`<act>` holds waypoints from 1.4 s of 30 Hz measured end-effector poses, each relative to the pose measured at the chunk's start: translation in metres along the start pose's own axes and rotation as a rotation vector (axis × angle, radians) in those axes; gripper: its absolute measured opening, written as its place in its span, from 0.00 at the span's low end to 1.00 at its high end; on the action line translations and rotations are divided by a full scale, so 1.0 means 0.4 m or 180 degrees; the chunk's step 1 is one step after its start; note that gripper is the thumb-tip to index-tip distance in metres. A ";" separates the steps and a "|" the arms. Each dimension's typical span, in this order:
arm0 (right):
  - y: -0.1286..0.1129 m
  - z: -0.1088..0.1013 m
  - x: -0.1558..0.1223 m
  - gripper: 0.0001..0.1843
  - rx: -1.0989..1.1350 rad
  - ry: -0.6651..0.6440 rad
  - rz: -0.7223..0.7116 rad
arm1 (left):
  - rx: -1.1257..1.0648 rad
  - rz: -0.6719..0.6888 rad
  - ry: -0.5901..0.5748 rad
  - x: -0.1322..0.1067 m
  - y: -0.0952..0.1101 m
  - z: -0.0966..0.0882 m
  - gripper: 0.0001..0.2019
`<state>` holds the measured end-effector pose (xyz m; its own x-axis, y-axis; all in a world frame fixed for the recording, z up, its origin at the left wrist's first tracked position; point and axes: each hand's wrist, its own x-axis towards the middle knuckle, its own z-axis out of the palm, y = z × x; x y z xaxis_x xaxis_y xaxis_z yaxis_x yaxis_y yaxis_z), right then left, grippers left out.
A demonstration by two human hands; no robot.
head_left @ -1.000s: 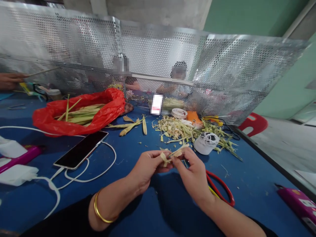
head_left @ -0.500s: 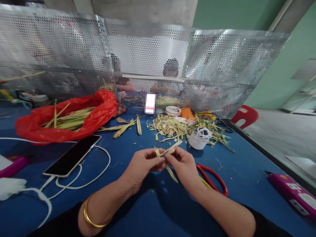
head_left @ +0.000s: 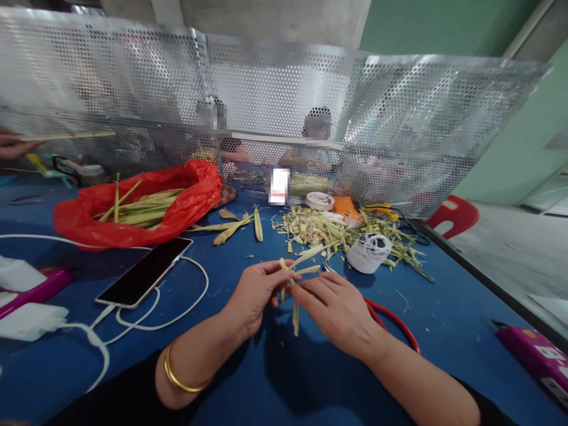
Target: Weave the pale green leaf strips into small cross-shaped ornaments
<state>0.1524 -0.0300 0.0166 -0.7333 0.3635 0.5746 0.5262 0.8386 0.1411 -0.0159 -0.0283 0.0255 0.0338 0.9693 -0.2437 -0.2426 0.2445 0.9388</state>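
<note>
Pale yellow-green leaf strips (head_left: 296, 316) cross one another between my two hands above the blue table. My left hand (head_left: 257, 293) pinches the strips near their crossing between thumb and fingers. From the right, my right hand (head_left: 337, 310) has its fingertips closed on a strip just below that crossing; its thumb is mostly hidden. One strip end hangs down, and others point up and to the right. Under my right hand lies a tool with red loop handles (head_left: 402, 331), its middle covered by the hand.
A red plastic bag (head_left: 186, 204) of long leaves stands left, behind a phone (head_left: 144, 275) with white cables. Leaf scraps (head_left: 306, 228), a tape roll (head_left: 320, 201) and a white string spool (head_left: 368, 254) lie ahead. A purple power strip (head_left: 532, 361) is right. Another person's hand (head_left: 15, 144) holds a strip.
The strips are turned, with one end now hanging down and more ends spread out. My right hand has flattened over them, palm down. The view has shifted slightly left.
</note>
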 end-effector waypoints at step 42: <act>0.012 -0.002 0.006 0.18 0.0660 0.0690 0.2174 | 0.0743 0.0356 -0.0299 -0.021 0.011 0.020 0.15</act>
<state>0.1534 -0.0254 0.0192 -0.1594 0.7609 0.6289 0.7266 0.5217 -0.4471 -0.0095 -0.0352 0.0335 0.1118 0.9862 -0.1218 -0.0203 0.1248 0.9920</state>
